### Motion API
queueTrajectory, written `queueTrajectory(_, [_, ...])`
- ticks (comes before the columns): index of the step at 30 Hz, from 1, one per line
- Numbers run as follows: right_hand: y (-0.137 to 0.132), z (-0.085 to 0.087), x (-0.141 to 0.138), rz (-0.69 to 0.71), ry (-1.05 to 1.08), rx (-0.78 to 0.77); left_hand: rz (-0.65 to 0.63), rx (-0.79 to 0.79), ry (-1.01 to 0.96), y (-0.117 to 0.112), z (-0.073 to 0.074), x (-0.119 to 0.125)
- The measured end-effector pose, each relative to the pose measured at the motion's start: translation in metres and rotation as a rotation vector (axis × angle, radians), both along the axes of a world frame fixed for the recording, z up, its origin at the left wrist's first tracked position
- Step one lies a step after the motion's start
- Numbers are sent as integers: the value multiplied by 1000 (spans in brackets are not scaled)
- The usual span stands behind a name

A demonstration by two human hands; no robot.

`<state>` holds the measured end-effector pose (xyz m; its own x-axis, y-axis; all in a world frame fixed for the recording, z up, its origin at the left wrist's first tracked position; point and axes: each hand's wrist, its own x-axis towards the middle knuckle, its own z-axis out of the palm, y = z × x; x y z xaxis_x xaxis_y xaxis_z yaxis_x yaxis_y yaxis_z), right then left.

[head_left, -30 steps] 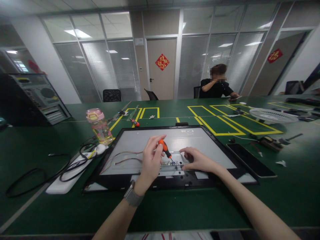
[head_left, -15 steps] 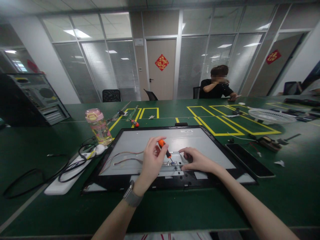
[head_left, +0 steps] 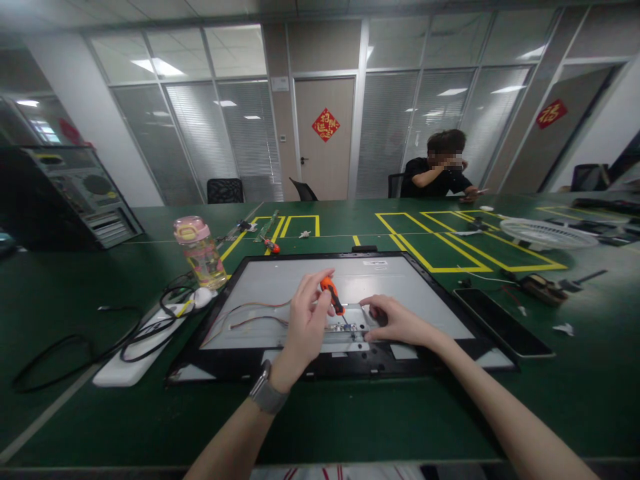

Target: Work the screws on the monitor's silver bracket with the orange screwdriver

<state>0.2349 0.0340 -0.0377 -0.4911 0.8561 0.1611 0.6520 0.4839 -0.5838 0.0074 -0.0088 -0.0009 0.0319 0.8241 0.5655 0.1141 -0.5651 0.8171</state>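
My left hand (head_left: 307, 320) is closed on an orange and black screwdriver (head_left: 331, 295), held tilted with its shaft pointing down to the right. The tip reaches a narrow circuit board (head_left: 349, 327) on a small metal plate (head_left: 354, 313); exact contact is too small to see. Thumb and forefinger of my right hand (head_left: 400, 323) grip the plate's right side. Under both hands lies a flat display panel (head_left: 280, 273) with a grey back and black frame. Thin wires (head_left: 257, 319) run left from the board, partly behind my left hand.
Left of the panel are a white power strip (head_left: 127, 363), black cables and a pink-lidded bottle (head_left: 200, 257). A black phone (head_left: 500, 321) lies to the right. Beyond are another screwdriver (head_left: 272, 246), a white fan grille (head_left: 547, 233) and a seated person (head_left: 440, 173). A computer case (head_left: 70, 197) stands far left.
The screwdriver handle has turned slightly, with more of its black grip showing, and my left fingers have shifted around it. The whole view has drifted slightly. My right hand keeps its place on the plate.
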Motion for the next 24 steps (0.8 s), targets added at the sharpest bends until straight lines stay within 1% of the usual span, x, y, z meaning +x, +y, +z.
queueTrajectory(2, [0, 0, 0, 1, 2, 1, -5, 1, -6, 0, 1, 0])
queueTrajectory(5, [0, 0, 1, -1, -2, -3, 92, 65, 50, 2, 2, -1])
queueTrajectory(7, [0, -1, 1, 2, -2, -6, 129, 102, 74, 2, 2, -1])
queueTrajectory(12, [0, -1, 1, 10, 0, -8, 67, 45, 43, 2, 0, -1])
queueTrajectory(17, [1, -2, 1, 10, 2, -8, 145, 69, 59, 2, 1, 0])
queueTrajectory(21, [2, -3, 2, 16, 8, -4, 71, 48, 31, 2, 0, -1])
queueTrajectory(22, [2, -4, 2, 16, 9, -5, 66, 45, 31, 2, 0, -1])
queueTrajectory(24, [2, -4, 2, 12, 10, -7, 103, 60, 49, 2, 0, -1])
